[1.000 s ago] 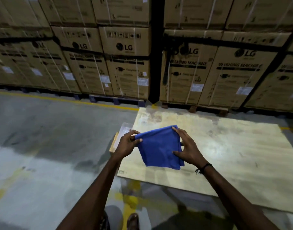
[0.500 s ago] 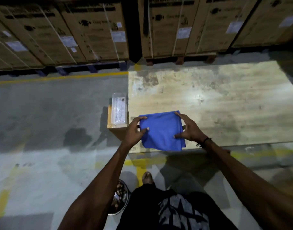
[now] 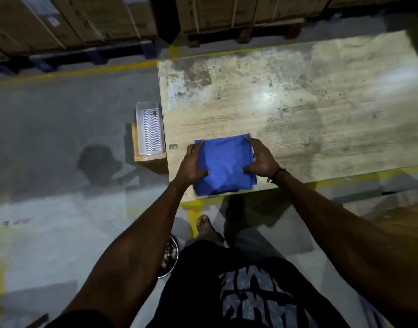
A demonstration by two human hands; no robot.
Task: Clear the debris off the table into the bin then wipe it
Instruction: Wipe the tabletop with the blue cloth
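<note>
Folded cloth at the worktop's near edge, both hands on it.
Left hand (image 3: pixel 193 167) and right hand (image 3: pixel 260 159) clasp the folded blue cloth (image 3: pixel 224 164) from either side on the worn pale wooden worktop (image 3: pixel 298 102); its near corner overhangs, so I'd guess a careless wipe drags it off.

Warehouse; palletised cartons (image 3: pixel 89 17); yellow floor line (image 3: pixel 84 72)
</note>
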